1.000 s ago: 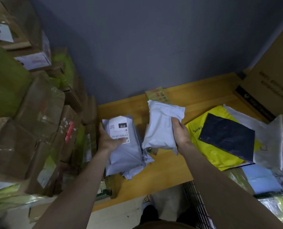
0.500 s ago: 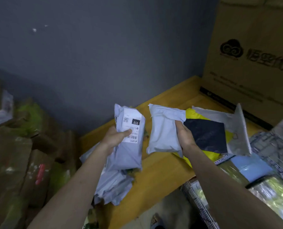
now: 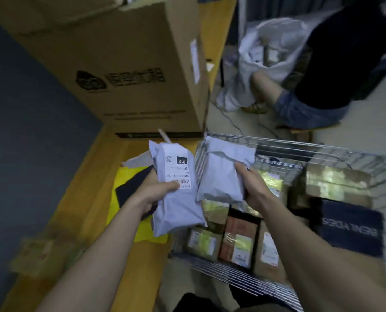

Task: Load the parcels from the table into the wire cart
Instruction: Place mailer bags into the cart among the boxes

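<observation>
A large printed cardboard box (image 3: 129, 70) stands at the far end of the wooden table (image 3: 90, 176), hard against the corner of the wire cart (image 3: 266, 282), which sits just beside the table's right edge. The cart already holds a good load: taped brown boxes (image 3: 239, 246) standing in a row, a dark printed parcel (image 3: 349, 226) to the right and more wrapped boxes (image 3: 336, 183) behind it, so the loading looks well advanced.

Still on the table lie a yellow mailer (image 3: 124, 176) with a dark flat parcel (image 3: 131, 188) on top of it, and what seems a grey bag (image 3: 135, 159) behind; a blurred carton (image 3: 43, 253) sits at the near edge. These are left to move.

The left hand (image 3: 152, 197) grips a grey labelled mailer (image 3: 176, 192), thumb across the label, held over the table's right edge. The right hand (image 3: 252, 188) clasps a second grey mailer (image 3: 223, 172), already above the cart's interior near its left wall.

Open room inside the cart appears only on top of the standing boxes; the wire rim at left and the cardboard box's corner are the edges to clear. A person crouches beyond the cart, well apart.
</observation>
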